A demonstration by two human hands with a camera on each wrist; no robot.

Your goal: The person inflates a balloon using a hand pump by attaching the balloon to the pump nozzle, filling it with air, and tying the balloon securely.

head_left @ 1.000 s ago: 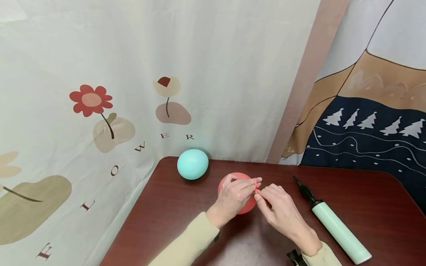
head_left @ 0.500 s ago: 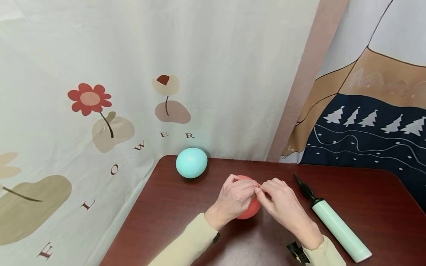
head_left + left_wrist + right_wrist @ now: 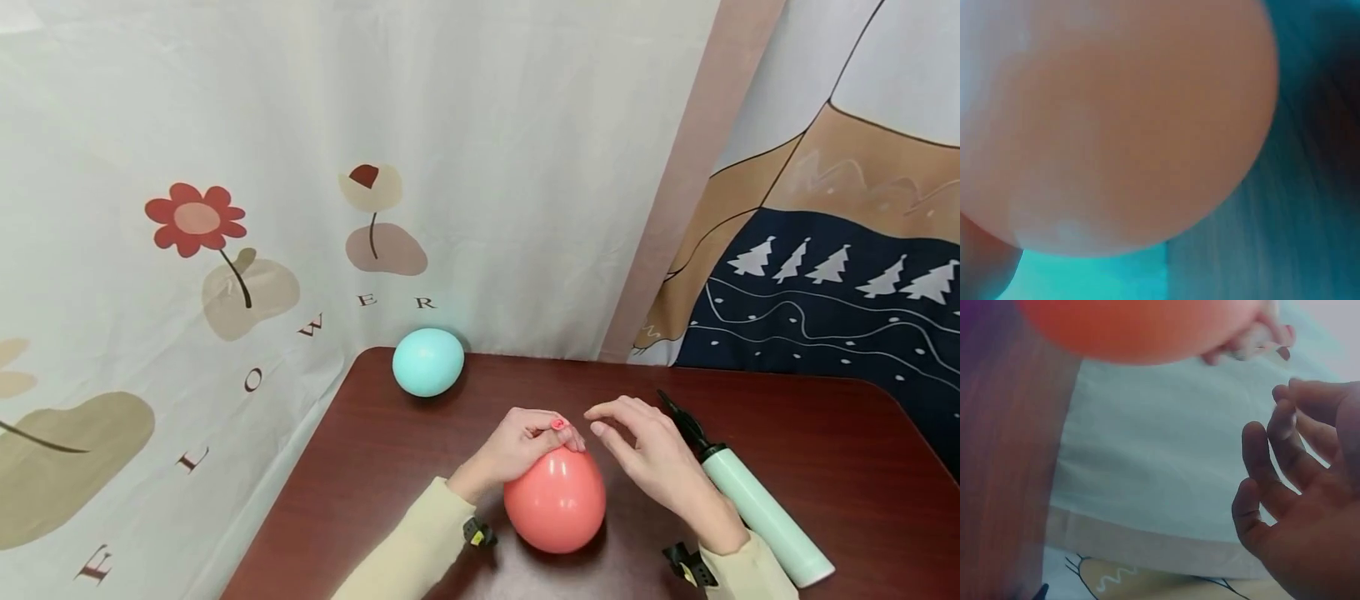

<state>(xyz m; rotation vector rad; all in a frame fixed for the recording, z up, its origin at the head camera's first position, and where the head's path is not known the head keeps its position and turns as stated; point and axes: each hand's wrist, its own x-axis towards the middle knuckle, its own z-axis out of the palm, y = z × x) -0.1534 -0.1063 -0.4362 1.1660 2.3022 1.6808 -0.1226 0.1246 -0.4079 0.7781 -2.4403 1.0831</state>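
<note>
A round, inflated red balloon [image 3: 557,504] is at the front middle of the table in the head view. My left hand [image 3: 525,440] pinches its neck at the top, and the small rolled end shows between thumb and fingers. The same balloon [image 3: 1116,125] fills most of the left wrist view. To the right of it, my right hand [image 3: 648,446] is apart from the balloon with fingers loosely bent and nothing in them. In the right wrist view this hand [image 3: 1297,481] has its fingers spread, below the balloon [image 3: 1141,328].
A turquoise balloon [image 3: 428,362] rests at the table's back left corner. On the right lies a pale green hand pump [image 3: 768,515] with a black nozzle, partly behind the right forearm. Printed curtains [image 3: 510,183] hang right behind the dark red table [image 3: 352,467].
The right hand has let go of the balloon's end and drawn off to the right. The red balloon has swung down toward the front, so more of it shows below the left hand.
</note>
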